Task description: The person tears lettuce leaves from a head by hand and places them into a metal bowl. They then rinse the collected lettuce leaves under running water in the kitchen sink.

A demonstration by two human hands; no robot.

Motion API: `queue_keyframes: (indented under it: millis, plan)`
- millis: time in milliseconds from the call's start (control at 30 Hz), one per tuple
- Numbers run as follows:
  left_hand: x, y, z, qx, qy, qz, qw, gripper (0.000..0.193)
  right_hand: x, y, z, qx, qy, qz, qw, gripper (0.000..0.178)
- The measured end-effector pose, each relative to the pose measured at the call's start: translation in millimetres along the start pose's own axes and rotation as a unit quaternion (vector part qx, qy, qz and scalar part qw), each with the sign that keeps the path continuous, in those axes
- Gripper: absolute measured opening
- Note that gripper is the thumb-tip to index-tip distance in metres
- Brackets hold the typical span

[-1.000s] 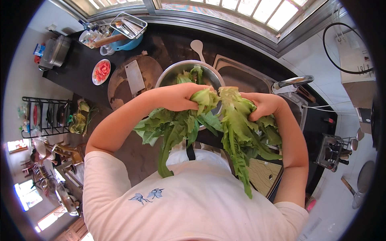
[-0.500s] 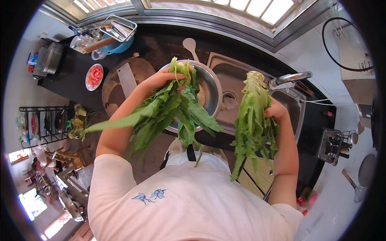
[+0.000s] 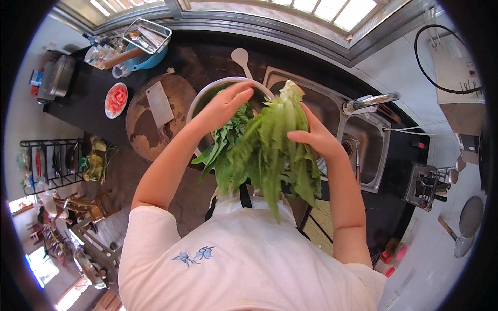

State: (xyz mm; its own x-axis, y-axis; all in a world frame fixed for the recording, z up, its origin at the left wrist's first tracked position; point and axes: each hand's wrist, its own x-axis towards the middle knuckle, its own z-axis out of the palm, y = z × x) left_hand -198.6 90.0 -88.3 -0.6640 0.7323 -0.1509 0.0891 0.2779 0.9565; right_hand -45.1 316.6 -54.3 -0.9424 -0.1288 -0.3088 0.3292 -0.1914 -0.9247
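A metal bowl (image 3: 195,103) stands on the counter in front of me. Dark green leaves (image 3: 226,139) lie in it and droop over its near rim. My left hand (image 3: 228,106) is over the bowl, its fingers stretched out flat above those leaves and not wrapped round them. From the right, my right hand (image 3: 317,136) grips a paler head of leafy greens (image 3: 282,142) near its cut stem end. Its leaves hang down over the bowl's right side, partly in front of the darker ones, and hide much of the bowl.
Left of the bowl is a round wooden cutting board (image 3: 140,116) with a cleaver (image 3: 159,103) on it. Further left are a plate of red pieces (image 3: 116,98) and a blue basin (image 3: 150,61). A white spoon (image 3: 240,57) lies behind. At right are the sink (image 3: 324,93) and faucet (image 3: 373,102).
My right hand has brought its greens leftward from over the sink to the bowl. The left hand's bunch has gone down into the bowl, and its fingers have straightened off it.
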Motion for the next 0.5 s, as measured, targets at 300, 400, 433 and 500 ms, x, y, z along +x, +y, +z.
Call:
queue_keyframes:
  millis: [300,400,433,500]
  plan:
    - [-58,32,11,-0.001,-0.075,-0.07,0.995,0.085,24,9,17,-0.057,-0.042,0.047,0.996,0.071]
    - [-69,44,19,-0.053,-0.051,-0.079,0.994,0.085,26,1,28,-0.06,-0.043,0.017,0.997,0.07]
    - [-71,48,25,-0.04,-0.03,-0.067,0.996,0.084,27,-1,34,-0.069,-0.037,0.0,0.997,0.068]
    - [-77,53,33,0.008,0.014,-0.033,0.999,0.082,30,-2,51,-0.131,0.002,-0.044,0.99,0.064]
